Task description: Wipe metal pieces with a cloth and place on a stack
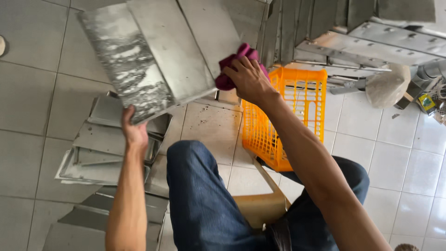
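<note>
A long folded sheet-metal piece [158, 56] is held up in front of me, its left face streaked with pale smears. My left hand [134, 131] grips its near lower corner from beneath. My right hand [248, 80] presses a magenta cloth [232, 65] against the piece's right edge. My legs in blue jeans [200, 195] show below, and I sit on a low wooden stool [260, 204].
An orange plastic basket [283, 116] stands on the tiled floor just right of my hand. A pile of similar metal pieces [100, 148] lies on the floor at left. More metal parts [353, 37] are stacked at the upper right.
</note>
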